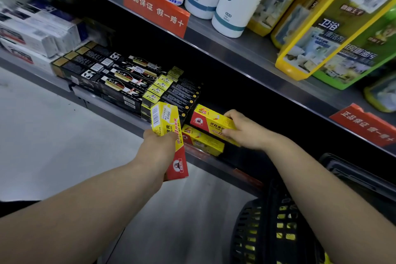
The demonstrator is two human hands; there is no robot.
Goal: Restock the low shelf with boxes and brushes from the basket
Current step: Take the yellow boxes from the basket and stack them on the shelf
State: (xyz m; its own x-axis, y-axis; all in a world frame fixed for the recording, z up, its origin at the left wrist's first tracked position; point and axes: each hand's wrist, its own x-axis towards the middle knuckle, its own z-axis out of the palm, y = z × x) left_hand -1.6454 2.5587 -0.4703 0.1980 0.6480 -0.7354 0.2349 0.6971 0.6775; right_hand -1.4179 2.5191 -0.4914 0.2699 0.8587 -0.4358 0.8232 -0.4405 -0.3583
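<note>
Two yellow boxes [166,133] [211,122] held, one per hand, at the low shelf [120,111]

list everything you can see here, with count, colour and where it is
yellow-and-red boxes: three; one in each hand, one on the low shelf under the right hand's box
black boxes: many, black with gold, stacked on the low shelf, left of the yellow ones
white boxes: several, blurred, far left
white bottles: at least three, upper shelf
yellow-and-green packs: several, upper shelf, right
red signs: two, on the upper shelf's edge
basket: one, black, lower right, yellow items inside
left hand: holds a box upright
right hand: grips a box at the shelf
</note>
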